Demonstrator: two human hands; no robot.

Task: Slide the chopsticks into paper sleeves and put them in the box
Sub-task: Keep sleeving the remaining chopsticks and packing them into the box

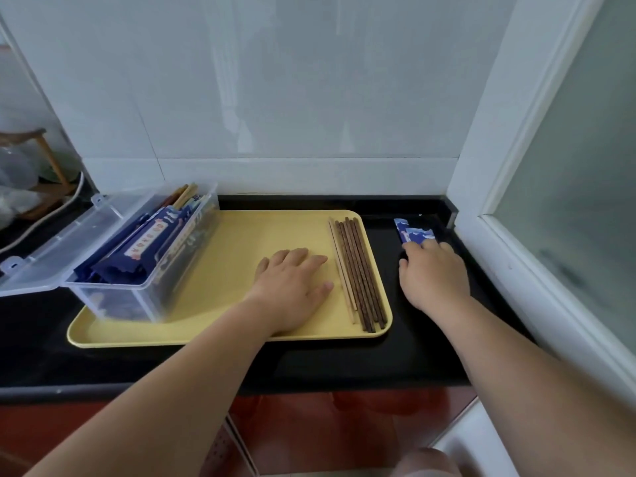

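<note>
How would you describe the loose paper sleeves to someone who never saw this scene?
Find the yellow tray on the black counter. Right of it, blue-and-white paper sleeves lie under the fingertips of the right hand. Unlike those in the clear box, they lie flat on the counter.

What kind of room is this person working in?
Probably a home kitchen: a black counter runs along a white tiled wall, a yellow tray holds chopsticks, and a wooden rack stands off to the left.
</note>
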